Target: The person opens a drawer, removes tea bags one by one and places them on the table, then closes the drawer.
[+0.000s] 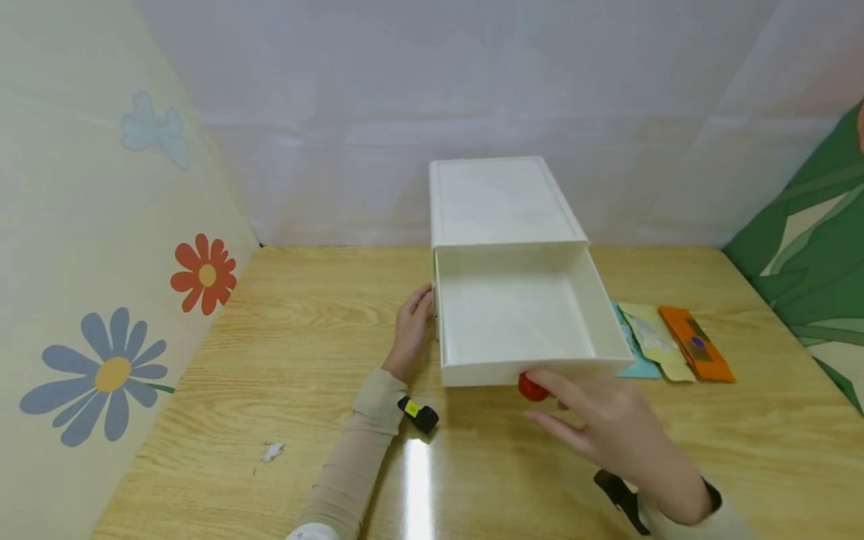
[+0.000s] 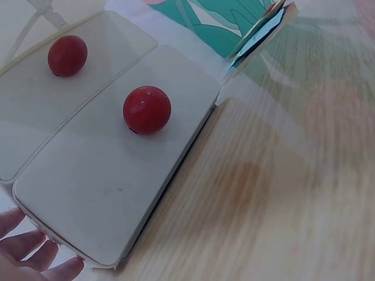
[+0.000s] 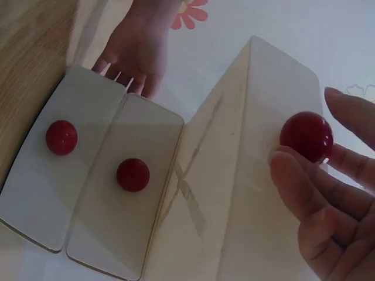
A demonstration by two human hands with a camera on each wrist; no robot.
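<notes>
A white drawer cabinet (image 1: 499, 202) stands against the back of the table, its top drawer (image 1: 516, 307) pulled out toward me. Nothing lies on the drawer's visible floor. A round red knob (image 1: 533, 387) sits on its front. My right hand (image 1: 614, 420) is at this knob, fingers loosely spread around it, one finger over its top in the head view. Two lower drawer fronts, each with a red knob (image 3: 133, 174), show in the wrist views. Against the cabinet's left side rests my left hand (image 1: 410, 330), fingertips at the edges of the lower drawers.
Right of the cabinet lie a teal packet (image 1: 637, 352), a pale yellow packet (image 1: 655, 341) and an orange packet (image 1: 698, 345). A small white patch (image 1: 273, 451) marks the table's left part. Flower-printed panels (image 1: 115, 225) and white sheeting enclose the table.
</notes>
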